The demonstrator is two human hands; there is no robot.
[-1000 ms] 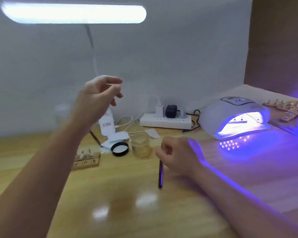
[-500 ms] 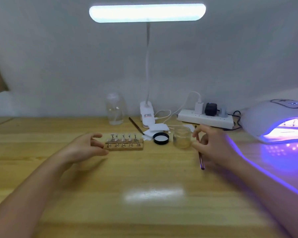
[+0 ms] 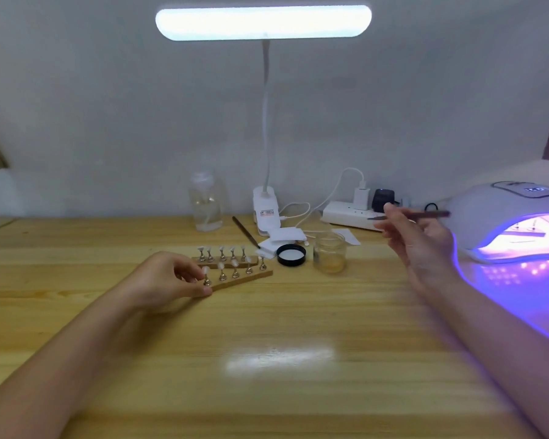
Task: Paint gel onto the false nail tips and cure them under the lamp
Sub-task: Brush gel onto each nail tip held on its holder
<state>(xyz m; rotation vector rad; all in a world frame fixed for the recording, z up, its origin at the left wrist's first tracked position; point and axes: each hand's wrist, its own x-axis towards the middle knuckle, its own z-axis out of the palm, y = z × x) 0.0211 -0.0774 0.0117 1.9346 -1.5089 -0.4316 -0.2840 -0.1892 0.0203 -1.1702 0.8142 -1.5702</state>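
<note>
- Pinching one small metal stand (image 3: pixel 207 279) at the near end of the front wooden strip (image 3: pixel 244 279), the left hand (image 3: pixel 168 280) has thumb and fingers curled round it; the right hand (image 3: pixel 415 236) holds a thin brush (image 3: pixel 425 214) raised above the table (image 3: pixel 267 359), near the lit curing lamp (image 3: pixel 514 226).
- False nail tips (image 3: pixel 222 264) sit on their stands in two rows, between the left hand and the open gel jar (image 3: pixel 329 256), whose black lid (image 3: pixel 291 254) lies beside it.
- Steadying the strip while the brush loads a small bead from the jar would probably keep the coat thin and even.
- Motion blur hides the bristles; the lamp is cut off at the right edge, and its display cannot be read.
</note>
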